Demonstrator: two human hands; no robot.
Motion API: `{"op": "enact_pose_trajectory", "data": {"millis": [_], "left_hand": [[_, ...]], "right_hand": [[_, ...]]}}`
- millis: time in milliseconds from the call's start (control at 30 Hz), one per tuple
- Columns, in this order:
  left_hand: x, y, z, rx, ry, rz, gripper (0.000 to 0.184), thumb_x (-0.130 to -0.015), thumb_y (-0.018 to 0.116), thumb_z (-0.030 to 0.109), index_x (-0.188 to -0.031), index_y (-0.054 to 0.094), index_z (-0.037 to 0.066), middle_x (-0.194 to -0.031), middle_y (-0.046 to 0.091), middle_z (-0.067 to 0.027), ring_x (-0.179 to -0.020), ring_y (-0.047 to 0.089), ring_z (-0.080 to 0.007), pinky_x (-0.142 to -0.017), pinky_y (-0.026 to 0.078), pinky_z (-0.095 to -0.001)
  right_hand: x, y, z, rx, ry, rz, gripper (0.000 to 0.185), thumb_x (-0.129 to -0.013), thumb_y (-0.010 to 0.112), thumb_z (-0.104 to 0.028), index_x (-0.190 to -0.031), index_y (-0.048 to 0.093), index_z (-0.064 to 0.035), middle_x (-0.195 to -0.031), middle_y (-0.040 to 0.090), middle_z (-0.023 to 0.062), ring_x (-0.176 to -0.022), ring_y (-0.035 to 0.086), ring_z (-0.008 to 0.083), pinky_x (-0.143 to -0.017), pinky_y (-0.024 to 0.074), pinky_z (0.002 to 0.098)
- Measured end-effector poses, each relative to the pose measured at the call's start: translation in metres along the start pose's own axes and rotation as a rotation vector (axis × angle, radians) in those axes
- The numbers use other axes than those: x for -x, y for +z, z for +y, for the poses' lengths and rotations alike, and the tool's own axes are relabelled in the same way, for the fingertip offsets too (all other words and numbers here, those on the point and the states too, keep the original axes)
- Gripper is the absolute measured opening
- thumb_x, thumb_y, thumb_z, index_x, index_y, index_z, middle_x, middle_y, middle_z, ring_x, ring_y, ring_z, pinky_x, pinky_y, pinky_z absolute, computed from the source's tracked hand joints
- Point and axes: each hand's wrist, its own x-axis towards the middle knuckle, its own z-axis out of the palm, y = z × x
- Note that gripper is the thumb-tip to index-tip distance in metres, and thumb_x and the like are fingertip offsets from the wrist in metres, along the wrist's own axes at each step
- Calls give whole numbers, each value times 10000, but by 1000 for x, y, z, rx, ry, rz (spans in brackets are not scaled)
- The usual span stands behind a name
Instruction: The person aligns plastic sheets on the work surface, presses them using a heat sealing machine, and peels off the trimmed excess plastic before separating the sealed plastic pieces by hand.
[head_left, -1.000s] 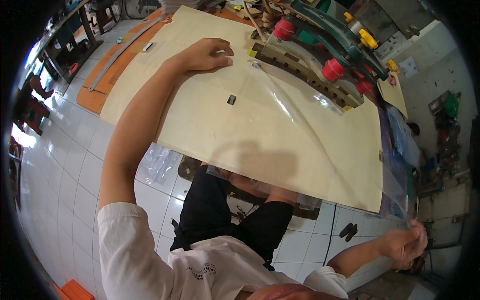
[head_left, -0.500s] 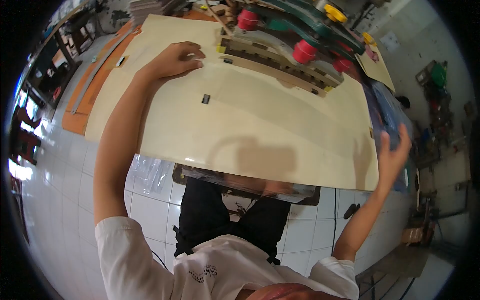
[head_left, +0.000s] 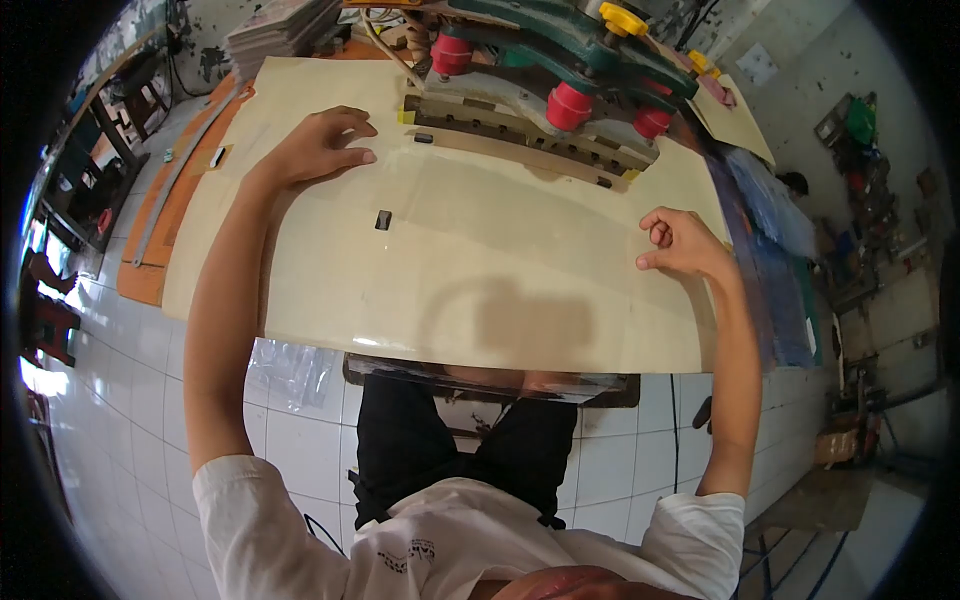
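My left hand rests near the back left of the cream board, thumb and fingers apart, with nothing seen in it. Over the board's right part is my right hand, its fingers curled and thumb apart from them, holding nothing visible. Between the hands, a small black piece lies on the board. Another dark piece sits by the front edge of the machine's slotted bar. Faint glossy edges show on the board near its front.
The green machine with red knobs stands at the back. A steel ruler lies on the orange table at left. Blue plastic sheets are at right. Clear plastic hangs below the board's front left.
The clear sheet is no longer in my right hand, which has moved up and left from beyond the front right corner to over the board. My left hand stays on the board. The view has shifted.
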Motion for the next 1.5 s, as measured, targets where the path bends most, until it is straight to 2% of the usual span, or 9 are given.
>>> {"op": "enact_pose_trajectory", "data": {"millis": [400,467,600,767,900,967,1100,1200,1500], "left_hand": [[1,-1,-5,-30,24,-12,467,-809,762,294,-1165,649,14,-1337,542,-166,-1223,530,-302,-1021,431,-387],[1,2,-8,-80,90,29,471,-814,738,339,-1158,643,31,-1251,585,-133,-1089,575,-298,-930,464,-382],[1,-3,-4,-106,76,3,471,-818,732,339,-1163,641,32,-1259,578,-143,-1116,568,-310,-944,461,-382],[2,-8,6,-81,50,-8,471,-811,752,270,-1164,638,-20,-1210,623,-181,-1148,583,-311,-995,443,-383],[5,-16,22,-73,53,-17,393,-818,743,245,-1092,661,-25,-1077,679,-154,-1049,627,-280,-967,454,-382],[6,-20,36,46,65,-27,307,-845,719,249,-990,677,-18,-894,698,-108,-915,664,-239,-870,502,-358],[13,-32,54,374,119,-27,164,-865,711,129,-919,671,-20,-832,670,-44,-817,643,-120,-753,511,-275],[17,-65,77,580,149,-141,149,-875,707,119,-914,669,-20,-831,668,-53,-783,641,-124,-735,516,-270],[-3,-143,171,428,281,110,205,-889,679,204,-853,605,17,-769,582,-13,-664,539,-93,-603,431,-240]], "right_hand": [[-4,-5,4,-138,3,-200,281,-693,839,-116,-850,627,-21,-688,530,-40,-642,487,63,-601,416,227],[6,-7,-2,-152,-157,-9,192,-728,805,-109,-778,640,-24,-688,576,-31,-639,522,67,-631,435,222],[33,-23,-44,-114,-74,137,142,-746,774,-79,-785,658,-7,-718,633,11,-685,567,80,-677,457,232],[58,-36,-78,36,-333,458,104,-790,706,-36,-866,677,29,-760,670,80,-695,601,117,-666,476,263],[68,-56,-103,62,-373,525,89,-818,686,-37,-870,671,35,-764,659,81,-712,595,119,-672,470,266],[66,-67,-108,63,-438,535,98,-834,681,-55,-872,666,34,-774,646,76,-733,584,115,-675,458,259],[63,-87,-109,-61,-451,575,131,-853,681,-94,-875,661,34,-778,633,52,-730,567,110,-684,447,243],[56,-105,-103,-211,-550,584,170,-877,667,-134,-867,652,35,-777,625,37,-723,561,104,-686,440,240],[51,-130,-76,-596,-775,673,276,-876,650,-264,-823,614,4,-729,582,34,-630,505,92,-611,406,240]]}}
